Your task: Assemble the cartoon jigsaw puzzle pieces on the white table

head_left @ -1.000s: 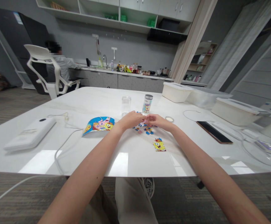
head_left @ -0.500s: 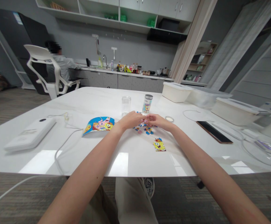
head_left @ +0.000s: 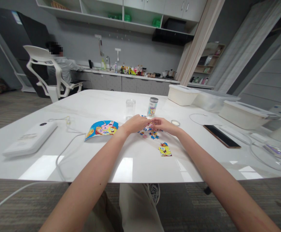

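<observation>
My left hand (head_left: pixel 137 123) and my right hand (head_left: pixel 164 125) meet over a pile of loose jigsaw puzzle pieces (head_left: pixel 154 134), blue, pink and yellow. Fingers of both hands are bent and drawn together at the pile; what the left fingertips hold is hidden behind that hand. At the right fingertips small coloured puzzle pieces show. Nearer to me lies a joined puzzle section (head_left: pixel 165 149) with a yellow cartoon face. To the left, a curved picture sheet (head_left: pixel 102 129) shows cartoon figures. Behind the hands stand a clear jar (head_left: pixel 130 109) and a printed can (head_left: pixel 152 107) with a silver lid.
A round ring-like lid (head_left: pixel 175 123) lies right of my right hand. Farther right are a dark phone-like slab (head_left: pixel 221 136), cables and white storage boxes (head_left: pixel 248 115). At left sits a white device (head_left: pixel 31 138) with a cable. A person (head_left: pixel 64 67) sits in the background.
The view has shifted very slightly. Both hands stay over the pile, with only a slight movement of the right fingers.
</observation>
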{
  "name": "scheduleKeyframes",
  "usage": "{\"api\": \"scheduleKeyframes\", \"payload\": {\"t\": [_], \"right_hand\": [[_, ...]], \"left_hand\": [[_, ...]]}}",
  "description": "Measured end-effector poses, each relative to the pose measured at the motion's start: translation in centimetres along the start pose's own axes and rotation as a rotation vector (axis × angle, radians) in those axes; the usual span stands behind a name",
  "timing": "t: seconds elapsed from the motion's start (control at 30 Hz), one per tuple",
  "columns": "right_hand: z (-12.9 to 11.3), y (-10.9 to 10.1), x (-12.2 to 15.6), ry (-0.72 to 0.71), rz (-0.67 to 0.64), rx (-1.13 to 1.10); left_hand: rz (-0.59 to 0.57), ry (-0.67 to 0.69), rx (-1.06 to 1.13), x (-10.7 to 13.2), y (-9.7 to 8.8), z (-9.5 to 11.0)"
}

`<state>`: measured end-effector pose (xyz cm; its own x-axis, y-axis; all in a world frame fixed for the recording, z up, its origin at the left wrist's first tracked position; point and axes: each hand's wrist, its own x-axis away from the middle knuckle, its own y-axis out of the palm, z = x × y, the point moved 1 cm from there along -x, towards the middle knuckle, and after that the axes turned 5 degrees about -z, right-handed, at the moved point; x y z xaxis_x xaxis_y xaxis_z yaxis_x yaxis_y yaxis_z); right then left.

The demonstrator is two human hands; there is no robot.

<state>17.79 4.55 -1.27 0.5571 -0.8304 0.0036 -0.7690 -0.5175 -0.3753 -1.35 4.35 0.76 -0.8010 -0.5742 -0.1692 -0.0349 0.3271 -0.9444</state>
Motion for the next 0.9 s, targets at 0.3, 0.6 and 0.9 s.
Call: {"api": "scheduleKeyframes", "payload": {"t": [0.3,0.6,0.9], "right_hand": [[-0.31,0.11,0.09,-0.002,-0.006,-0.012],[-0.08,0.05,0.01,-0.010,-0.014,-0.024],[-0.14,0.14,0.04,-0.008,-0.009,-0.041]], "left_hand": [[0.008,0.021,0.027,0.06,0.06,-0.02],[0.010,0.005,0.022,0.01,0.07,-0.01],[0.036,0.006,0.034,0.03,0.39,0.01]]}}
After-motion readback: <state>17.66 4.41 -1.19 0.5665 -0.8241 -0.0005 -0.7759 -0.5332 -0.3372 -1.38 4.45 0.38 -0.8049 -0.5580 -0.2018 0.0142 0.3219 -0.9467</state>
